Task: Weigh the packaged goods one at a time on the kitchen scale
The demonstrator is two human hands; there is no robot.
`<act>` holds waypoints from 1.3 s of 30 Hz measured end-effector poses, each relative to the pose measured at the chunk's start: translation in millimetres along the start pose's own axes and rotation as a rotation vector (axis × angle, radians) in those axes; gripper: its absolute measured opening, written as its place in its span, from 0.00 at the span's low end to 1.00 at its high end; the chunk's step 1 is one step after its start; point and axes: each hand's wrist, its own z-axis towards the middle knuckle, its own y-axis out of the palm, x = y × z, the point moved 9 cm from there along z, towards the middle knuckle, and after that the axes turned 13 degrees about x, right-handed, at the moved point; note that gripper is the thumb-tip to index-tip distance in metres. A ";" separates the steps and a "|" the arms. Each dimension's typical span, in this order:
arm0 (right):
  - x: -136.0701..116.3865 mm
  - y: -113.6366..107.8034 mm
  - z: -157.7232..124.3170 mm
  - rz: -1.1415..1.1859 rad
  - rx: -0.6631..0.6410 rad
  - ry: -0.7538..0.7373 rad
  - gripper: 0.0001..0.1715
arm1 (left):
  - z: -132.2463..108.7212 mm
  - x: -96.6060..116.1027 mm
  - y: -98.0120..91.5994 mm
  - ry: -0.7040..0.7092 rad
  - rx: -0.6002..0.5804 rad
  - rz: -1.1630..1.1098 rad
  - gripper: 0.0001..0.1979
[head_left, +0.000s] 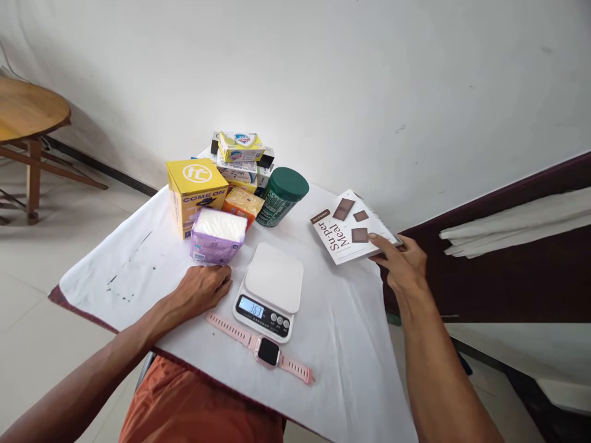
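Note:
At the table's right side my right hand (pixel 402 261) grips a white box (pixel 347 231) printed "Su-per Meal" with brown squares. Its thumb lies on top and the fingers go underneath; the box is tilted, and I cannot tell whether it touches the cloth. My left hand (pixel 203 289) rests on the cloth with its fingers curled in, just in front of a purple tissue pack (pixel 216 237). Right of that hand is a white kitchen scale (pixel 274 277), its platform bare and its lit display reading about 363. A pink-strapped smartwatch (pixel 266 352) lies before the scale.
Behind the tissue pack stand a yellow box (pixel 196 191), an orange packet (pixel 242 205) and a green-lidded canister (pixel 282 197). Several soap boxes (pixel 241 146) are stacked at the back. A white wall (pixel 369 92) rises behind the cloth-covered table (pixel 341 344); a wooden stool (pixel 32 111) stands left.

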 end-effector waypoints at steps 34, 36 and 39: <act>-92.8 -12.8 -175.5 -0.255 -0.506 -0.440 0.57 | -4.9 7.5 -10.6 0.049 0.074 0.003 0.15; -92.5 -11.0 -175.4 -0.288 -0.489 -0.468 0.54 | -3.9 6.9 -10.5 0.045 0.085 -0.012 0.14; -89.4 -11.9 -173.5 -0.302 -0.476 -0.463 0.48 | -4.5 8.3 -11.1 0.049 0.086 -0.022 0.12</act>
